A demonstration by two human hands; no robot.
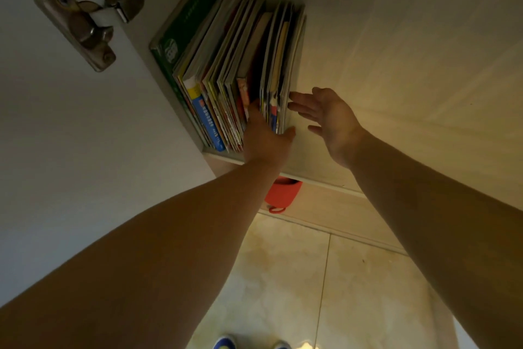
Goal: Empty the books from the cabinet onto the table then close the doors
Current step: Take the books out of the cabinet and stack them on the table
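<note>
A row of several thin books (226,71) stands upright at the left end of a pale cabinet shelf (368,88), with a green book (186,26) leaning against the cabinet's left side. My left hand (264,136) reaches into the row, fingers pushed between the books, thumb beside the rightmost few. My right hand (328,119) hovers with fingers spread just right of the last book (291,71), fingertips near its edge. It holds nothing.
The open cabinet door (56,136) stands at the left with two metal hinges (85,23). A red object (281,193) sits below the shelf edge. Tiled floor (297,278) and my shoes (226,343) show below.
</note>
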